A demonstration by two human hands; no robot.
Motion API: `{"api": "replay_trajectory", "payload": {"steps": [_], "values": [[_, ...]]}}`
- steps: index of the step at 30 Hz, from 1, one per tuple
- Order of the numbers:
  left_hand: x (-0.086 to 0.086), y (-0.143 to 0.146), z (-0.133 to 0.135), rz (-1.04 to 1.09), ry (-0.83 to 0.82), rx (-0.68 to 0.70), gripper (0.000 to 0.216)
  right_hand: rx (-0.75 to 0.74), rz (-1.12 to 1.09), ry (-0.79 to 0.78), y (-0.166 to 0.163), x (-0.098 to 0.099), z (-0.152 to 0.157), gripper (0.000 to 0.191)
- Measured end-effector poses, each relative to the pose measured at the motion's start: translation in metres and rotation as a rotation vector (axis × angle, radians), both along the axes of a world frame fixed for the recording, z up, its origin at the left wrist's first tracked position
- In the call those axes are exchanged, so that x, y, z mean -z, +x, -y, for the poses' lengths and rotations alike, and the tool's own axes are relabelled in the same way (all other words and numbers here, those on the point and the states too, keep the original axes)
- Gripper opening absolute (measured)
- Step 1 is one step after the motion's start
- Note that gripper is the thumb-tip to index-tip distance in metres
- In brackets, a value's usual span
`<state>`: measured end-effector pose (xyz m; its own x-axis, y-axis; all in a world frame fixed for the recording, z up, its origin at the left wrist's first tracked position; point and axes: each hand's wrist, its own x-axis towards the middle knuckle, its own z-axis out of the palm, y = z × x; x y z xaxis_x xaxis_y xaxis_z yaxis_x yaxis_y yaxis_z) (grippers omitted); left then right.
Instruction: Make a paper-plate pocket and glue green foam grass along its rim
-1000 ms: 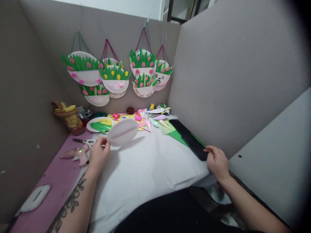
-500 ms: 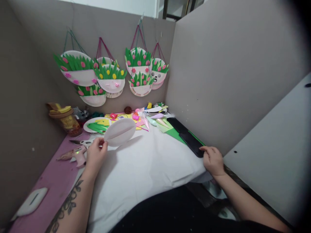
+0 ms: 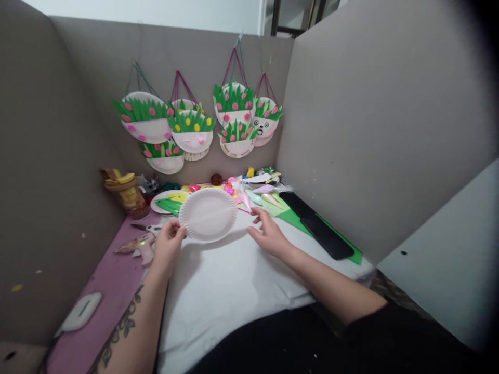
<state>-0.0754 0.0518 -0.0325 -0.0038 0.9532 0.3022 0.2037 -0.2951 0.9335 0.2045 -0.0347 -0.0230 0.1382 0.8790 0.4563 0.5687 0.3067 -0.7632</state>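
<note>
My left hand (image 3: 168, 245) pinches the left rim of a white paper plate (image 3: 208, 214) and holds it up, opened flat and facing me, above a white sheet of paper (image 3: 234, 280). My right hand (image 3: 268, 233) hovers just right of the plate with its fingers spread, holding nothing. A black phone (image 3: 325, 237) lies on green paper (image 3: 353, 256) to the right, away from both hands.
Several finished paper-plate baskets (image 3: 191, 130) with green grass and flowers hang on the back wall. Scissors (image 3: 146, 227) and a pink glue gun (image 3: 140, 245) lie left of my left hand. A jar (image 3: 127, 193), a plate of green cutouts (image 3: 167, 201) and craft scraps crowd the back.
The plate has unfolded from a half fold to a flat circle. My right hand has left the black phone and moved left, close to the plate.
</note>
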Motion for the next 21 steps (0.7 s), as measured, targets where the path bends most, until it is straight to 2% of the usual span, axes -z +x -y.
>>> {"api": "replay_trajectory", "payload": {"steps": [1, 3, 6, 10, 12, 16, 21], "values": [[0.000, -0.001, 0.000, 0.036, -0.011, 0.011, 0.027, -0.042, -0.067, -0.048, -0.012, 0.003, -0.016, 0.044], [0.000, -0.001, 0.000, 0.084, -0.043, 0.033, 0.028, -0.128, -0.199, -0.140, -0.027, 0.012, -0.043, 0.022], [0.003, -0.001, -0.001, 0.099, -0.066, 0.050, 0.030, -0.154, -0.296, -0.123, -0.034, 0.027, -0.061, 0.026], [0.011, 0.001, -0.004, 0.008, -0.080, 0.069, 0.026, -0.097, -0.346, -0.026, -0.031, 0.039, -0.058, 0.028], [0.015, 0.002, -0.006, -0.070, -0.062, 0.047, 0.020, -0.101, -0.389, -0.037, -0.031, 0.041, -0.054, 0.028], [0.018, -0.001, -0.007, -0.159, 0.021, -0.015, 0.014, -0.157, -0.504, -0.115, -0.034, 0.040, -0.051, 0.023], [0.016, 0.003, -0.002, -0.141, 0.021, 0.023, 0.019, -0.063, -0.472, -0.025, -0.027, 0.037, -0.049, 0.025]]}}
